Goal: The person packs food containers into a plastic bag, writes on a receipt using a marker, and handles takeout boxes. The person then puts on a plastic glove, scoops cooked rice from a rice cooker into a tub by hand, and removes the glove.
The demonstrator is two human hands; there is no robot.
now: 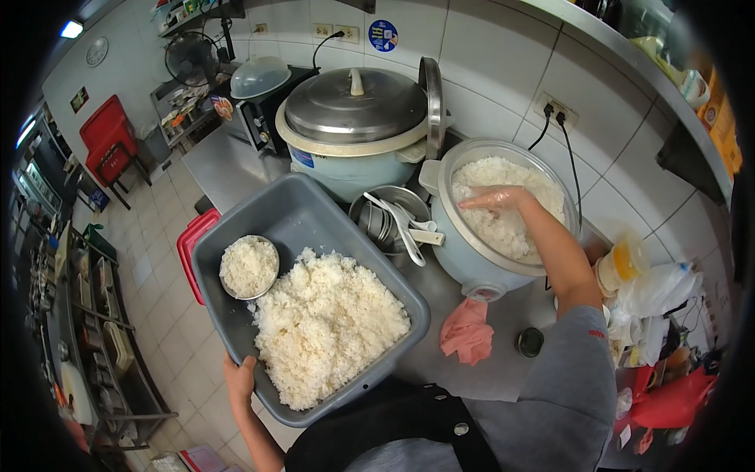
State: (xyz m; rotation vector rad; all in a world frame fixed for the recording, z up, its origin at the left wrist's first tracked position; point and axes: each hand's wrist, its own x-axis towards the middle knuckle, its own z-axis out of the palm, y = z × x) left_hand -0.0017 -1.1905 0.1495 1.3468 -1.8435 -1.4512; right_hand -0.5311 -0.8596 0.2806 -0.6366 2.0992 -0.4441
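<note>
My left hand (pixel 240 379) grips the rim of a grey plastic tub (pixel 211 277), thumb over the edge. Inside the tub lie a large heap of cooked white rice (pixel 330 330) and a round metal bowl (pixel 274 285) filled with rice. My right hand (pixel 497 200) reaches into an uncovered rice cooker (pixel 460 250), fingers stretched out against the rice (pixel 511 232) there; its surface looks shiny, perhaps from a thin clear glove. Between tub and cooker stands a metal pot (pixel 363 206) holding small metal cups and white spoons (pixel 405 232).
A larger lidded rice cooker (pixel 338 169) stands at the back beside a black oven (pixel 259 118). On the steel counter (pixel 417 330) lie a pink cloth (pixel 467 330) and a small dark jar (pixel 530 341). Plastic bags (pixel 657 295) crowd the right side; a shelf overhangs above.
</note>
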